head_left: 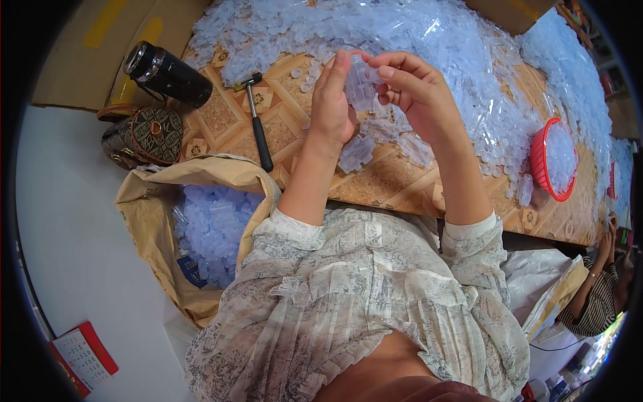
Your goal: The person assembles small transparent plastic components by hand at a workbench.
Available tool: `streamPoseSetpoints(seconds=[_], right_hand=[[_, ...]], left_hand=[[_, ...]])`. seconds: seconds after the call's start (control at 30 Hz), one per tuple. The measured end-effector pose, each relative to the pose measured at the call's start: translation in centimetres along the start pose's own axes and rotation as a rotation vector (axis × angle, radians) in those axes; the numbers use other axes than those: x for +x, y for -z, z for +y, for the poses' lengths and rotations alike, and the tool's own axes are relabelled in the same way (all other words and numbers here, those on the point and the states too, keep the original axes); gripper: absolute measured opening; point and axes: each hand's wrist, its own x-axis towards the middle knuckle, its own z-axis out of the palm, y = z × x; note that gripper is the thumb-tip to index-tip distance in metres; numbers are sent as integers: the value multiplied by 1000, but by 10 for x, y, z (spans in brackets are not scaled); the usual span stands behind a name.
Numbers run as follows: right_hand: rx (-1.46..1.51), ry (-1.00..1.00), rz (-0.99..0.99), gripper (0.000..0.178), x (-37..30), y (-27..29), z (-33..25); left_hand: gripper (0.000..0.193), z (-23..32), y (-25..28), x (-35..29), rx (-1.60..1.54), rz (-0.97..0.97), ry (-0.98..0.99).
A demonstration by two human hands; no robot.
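Above the near part of the table, my left hand (pixel 333 104) is closed around one side of a transparent plastic piece (pixel 362 90), ribbed and roughly rectangular. My right hand (pixel 422 97) pinches the piece's right edge between thumb and forefinger, its other fingers curled. Below the hands, several similar plastic pieces (pixel 357 153) lie flat on the patterned tabletop (pixel 388 182). A large heap of bluish transparent plastic parts (pixel 301 30) spreads across the far side of the table. Small round transparent caps are scattered at the heap's edge.
A hammer (pixel 258 124), a black flask (pixel 167 74) and a patterned bag (pixel 144 137) are at the left. An open paper sack (pixel 154 221) holds plastic parts beside me. At the right stands a red basket (pixel 539 161) of small parts; another person (pixel 593 295) sits beyond.
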Motion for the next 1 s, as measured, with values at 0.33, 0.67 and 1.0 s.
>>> streamPoseSetpoints(seconds=[0.33, 0.67, 1.0], right_hand=[[-91, 73, 65, 18, -8, -3, 7], [-293, 121, 57, 15, -15, -6, 3], [-31, -72, 83, 26, -13, 1, 14]], left_hand=[[44, -4, -11, -5, 178, -6, -64], [43, -7, 2, -4, 205, -71, -11], [39, -14, 9, -5, 272, -82, -129]])
